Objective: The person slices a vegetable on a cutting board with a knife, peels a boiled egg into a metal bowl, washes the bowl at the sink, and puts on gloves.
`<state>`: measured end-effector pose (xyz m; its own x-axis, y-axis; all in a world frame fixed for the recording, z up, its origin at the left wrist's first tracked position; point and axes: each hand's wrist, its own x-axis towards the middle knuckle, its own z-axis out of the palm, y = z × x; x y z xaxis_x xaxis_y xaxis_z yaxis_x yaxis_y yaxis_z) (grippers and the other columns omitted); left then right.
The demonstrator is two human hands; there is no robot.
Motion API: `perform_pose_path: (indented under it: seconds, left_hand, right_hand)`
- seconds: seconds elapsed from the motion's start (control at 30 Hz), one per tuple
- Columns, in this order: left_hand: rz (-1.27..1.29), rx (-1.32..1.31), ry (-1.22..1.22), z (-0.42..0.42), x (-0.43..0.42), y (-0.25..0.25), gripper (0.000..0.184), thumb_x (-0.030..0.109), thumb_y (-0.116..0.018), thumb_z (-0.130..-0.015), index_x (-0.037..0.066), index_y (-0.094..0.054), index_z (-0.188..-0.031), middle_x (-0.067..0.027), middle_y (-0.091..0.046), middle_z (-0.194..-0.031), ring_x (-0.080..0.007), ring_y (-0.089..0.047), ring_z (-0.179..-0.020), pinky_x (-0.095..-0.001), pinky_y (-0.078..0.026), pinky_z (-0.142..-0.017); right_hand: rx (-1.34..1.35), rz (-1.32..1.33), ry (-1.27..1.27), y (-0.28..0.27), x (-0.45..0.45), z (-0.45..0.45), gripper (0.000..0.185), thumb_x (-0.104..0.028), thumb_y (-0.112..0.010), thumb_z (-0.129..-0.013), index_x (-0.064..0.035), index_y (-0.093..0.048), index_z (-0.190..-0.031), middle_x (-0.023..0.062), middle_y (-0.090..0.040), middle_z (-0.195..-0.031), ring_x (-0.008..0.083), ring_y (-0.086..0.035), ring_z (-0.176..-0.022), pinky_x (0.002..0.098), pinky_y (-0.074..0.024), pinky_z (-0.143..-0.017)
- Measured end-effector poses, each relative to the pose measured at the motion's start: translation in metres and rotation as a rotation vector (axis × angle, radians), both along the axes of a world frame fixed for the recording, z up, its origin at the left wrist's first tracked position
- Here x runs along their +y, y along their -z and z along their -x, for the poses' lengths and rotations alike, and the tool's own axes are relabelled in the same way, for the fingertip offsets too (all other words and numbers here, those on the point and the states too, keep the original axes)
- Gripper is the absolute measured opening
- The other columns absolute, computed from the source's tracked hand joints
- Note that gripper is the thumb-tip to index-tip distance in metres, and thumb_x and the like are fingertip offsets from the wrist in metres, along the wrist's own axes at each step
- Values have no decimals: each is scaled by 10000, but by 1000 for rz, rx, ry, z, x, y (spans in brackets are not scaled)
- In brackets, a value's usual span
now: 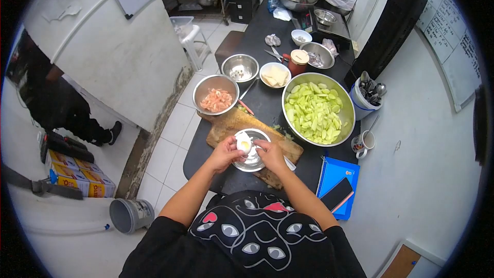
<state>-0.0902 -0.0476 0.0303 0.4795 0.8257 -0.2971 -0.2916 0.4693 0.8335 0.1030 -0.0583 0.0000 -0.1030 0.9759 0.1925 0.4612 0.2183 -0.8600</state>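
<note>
Black tabletop beneath, left hand fingertips pinch egg; right hand alongside, grip unclear.

— What is the person wearing?
— A black shirt with short, plain sleeves.
— And its print?
— Looping pale outlines, whitish eyes with greyish centres, a pinkish-red heart toward the left and another red patch farther right.
— The hands?
— Left hand and right hand are both bare.
</note>
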Motion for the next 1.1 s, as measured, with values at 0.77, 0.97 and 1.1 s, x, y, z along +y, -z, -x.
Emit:
perform_pose_path:
  seconds: [0.77, 0.97, 1.1]
  left_hand:
    - [-30, -52, -67, -13, -7, -7, 415, -50, -605, -757, -16, -431, -1133, -115, -561, -1050, -199, -613, -858, -298, -552, -718]
    - [-27, -40, -33, -12, -5, -3, 411, -43, -596, -768, -20, -428, -1142, -113, -559, -1053, -195, -615, -844, -286, -551, -705]
    - [-32, -28, -24, -13, -5, -6, 409, -39, -595, -772, -20, -428, -1145, -109, -561, -1046, -192, -616, -837, -283, -550, -701]
  right_hand:
    - [188, 9, 73, -52, -12, 15, 231, -98, -602, -777, 11, -633, -979, 165, -605, -798, 243, -605, -678, 307, -478, -608]
    - [60, -41, 129, -54, -13, 18, 200, -86, -571, -756, 8, -633, -921, 200, -592, -756, 302, -602, -642, 359, -486, -587]
    - [50, -42, 124, -50, -11, 17, 198, -86, -559, -748, 0, -635, -910, 206, -592, -748, 317, -600, -641, 372, -487, -584]
